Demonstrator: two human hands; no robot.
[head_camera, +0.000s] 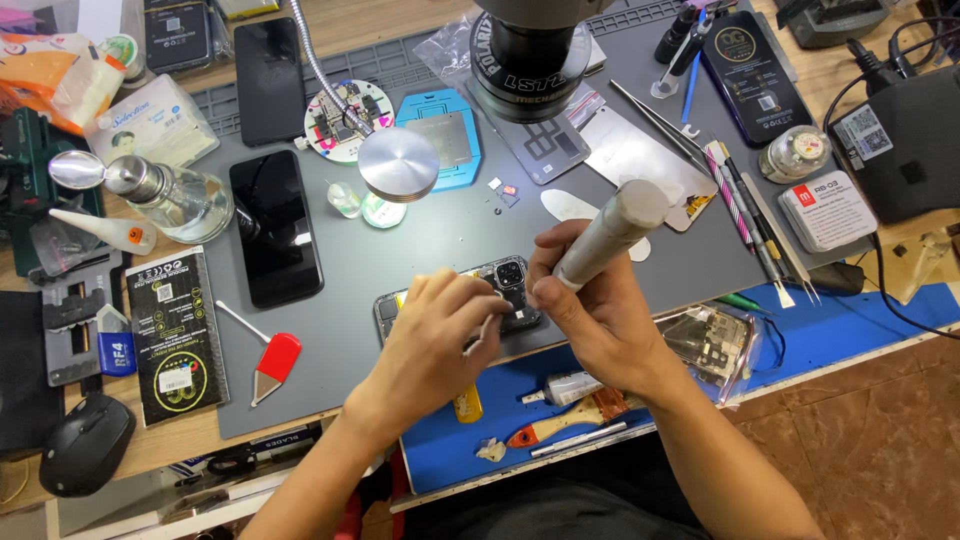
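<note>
An opened phone (512, 280) with its camera block showing lies on the grey work mat (420, 240) at the mat's front edge. My left hand (440, 335) rests on the phone and pinches a thin pale stick (487, 330) against it. My right hand (585, 310) grips a thick grey cylindrical tool (610, 232), held slanted with its tip down at the phone's camera end. Most of the phone is hidden under both hands.
A microscope head (527, 60) hangs over the mat's back. Two black phones (275, 225) lie at left, with a glass dispenser bottle (165, 195), a red-handled scraper (272, 362) and a mouse (85, 443). Tweezers (760, 215) and a white box (827, 210) sit right.
</note>
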